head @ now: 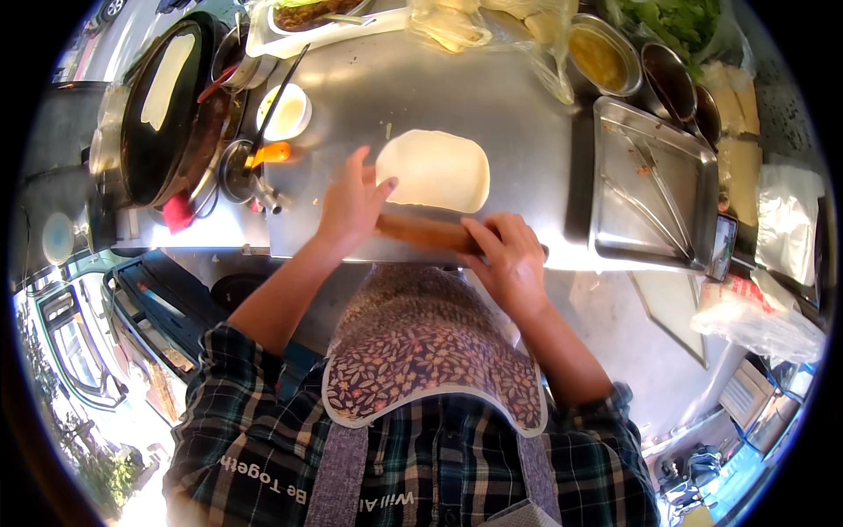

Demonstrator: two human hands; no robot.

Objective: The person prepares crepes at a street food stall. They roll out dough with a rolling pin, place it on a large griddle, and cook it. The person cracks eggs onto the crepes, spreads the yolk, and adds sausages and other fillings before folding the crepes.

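Observation:
A flat, rounded sheet of dough (435, 170) lies on the steel worktop (369, 85) before me. My left hand (359, 197) is at its left edge, thumb over the dough, fingers apart. Between the dough and the worktop's near edge is a wooden rolling pin (425, 234), somewhat blurred. My right hand (507, 253) grips the pin's right end from above. The pin's left end is close to my left wrist; I see no grip of the left hand on it.
On the left, a round griddle (138, 161) bears a long dough strip (168, 79). Nearby stand a white bowl (303, 115) and an orange-handled brush (271, 153). A steel tray (602, 178) with tongs (649, 174) lies right; sauce pots (668, 72) and bagged greens (678, 26) are behind.

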